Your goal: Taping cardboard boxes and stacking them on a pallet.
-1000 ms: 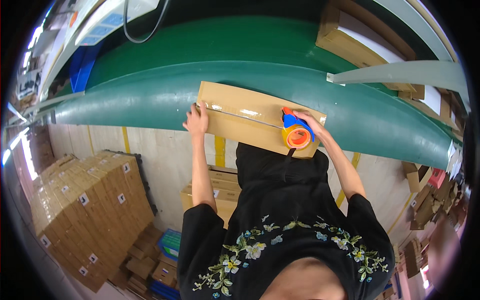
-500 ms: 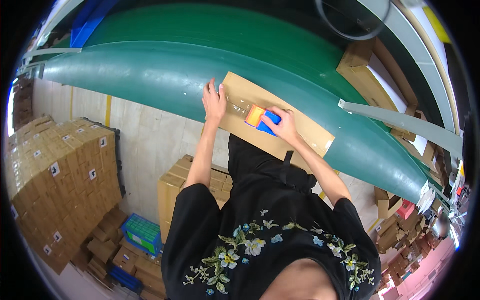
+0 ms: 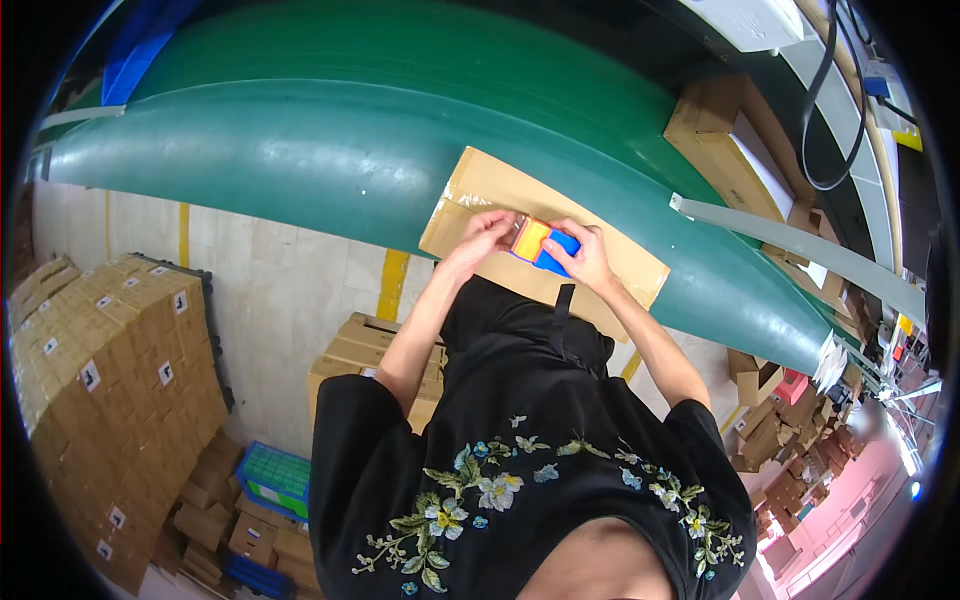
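A flat brown cardboard box [image 3: 610, 258] lies at a slant on the green work surface [image 3: 290, 150], close against my body. My right hand [image 3: 583, 257] is closed round the blue part of an orange, yellow and blue tape dispenser [image 3: 537, 241], held over the box. The bent fingers of my left hand [image 3: 487, 235] pinch at the dispenser's front end, where a brownish strip shows; whether they grip the tape's end is too small to tell. Shiny tape shows on the box's left end.
Open cardboard boxes [image 3: 735, 150] stand at the far right behind a grey metal bar [image 3: 790, 236]. A black cable [image 3: 850, 160] loops above them. Stacked cartons [image 3: 130, 370] fill the left floor. More cartons [image 3: 365, 350] and a green-and-blue crate [image 3: 275, 480] are nearer.
My left hand has left the box's far left edge and come right to the dispenser's front end. The dispenser, still in my right hand, has shifted slightly right. The view has tilted a little.
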The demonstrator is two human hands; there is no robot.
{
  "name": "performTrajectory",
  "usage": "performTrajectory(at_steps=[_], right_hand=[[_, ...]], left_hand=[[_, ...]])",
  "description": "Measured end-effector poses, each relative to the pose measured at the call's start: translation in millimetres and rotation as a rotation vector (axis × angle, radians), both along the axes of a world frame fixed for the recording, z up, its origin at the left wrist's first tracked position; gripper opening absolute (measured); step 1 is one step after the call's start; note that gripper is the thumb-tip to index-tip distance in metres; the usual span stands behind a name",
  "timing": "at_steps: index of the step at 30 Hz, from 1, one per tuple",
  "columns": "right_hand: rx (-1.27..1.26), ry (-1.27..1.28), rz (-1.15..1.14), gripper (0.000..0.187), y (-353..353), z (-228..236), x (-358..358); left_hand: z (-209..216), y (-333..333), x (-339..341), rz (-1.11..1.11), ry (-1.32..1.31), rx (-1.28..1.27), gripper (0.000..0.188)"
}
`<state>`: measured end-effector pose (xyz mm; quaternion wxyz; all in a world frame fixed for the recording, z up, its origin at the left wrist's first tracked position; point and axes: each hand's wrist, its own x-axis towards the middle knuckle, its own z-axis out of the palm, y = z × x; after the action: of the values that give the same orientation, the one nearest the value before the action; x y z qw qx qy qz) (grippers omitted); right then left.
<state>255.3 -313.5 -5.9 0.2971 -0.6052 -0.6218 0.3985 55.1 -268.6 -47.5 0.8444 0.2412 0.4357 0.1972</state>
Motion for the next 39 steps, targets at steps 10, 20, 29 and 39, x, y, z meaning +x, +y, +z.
performTrajectory(at_steps=[10,20,29,39], right_hand=[[0.008,-0.083,0.017,0.035,9.1,11.2,-11.6],[0.023,-0.376,0.052,0.038,6.6,15.1,-30.3],[-0.191,-0.423,0.064,0.043,14.5,28.7,-16.0],[-0.117,-0.422,0.050,0.039,24.1,22.5,-31.2]], left_hand=[[1.7,9.8,-4.1,0.025,0.093,0.104,0.018],[-3.9,77.4,-95.3,0.034,0.544,0.420,0.020],[-6.0,64.2,-76.8,0.045,0.697,0.432,0.022],[-30.5,48.8,-94.5,-0.364,1.256,0.659,0.058]])
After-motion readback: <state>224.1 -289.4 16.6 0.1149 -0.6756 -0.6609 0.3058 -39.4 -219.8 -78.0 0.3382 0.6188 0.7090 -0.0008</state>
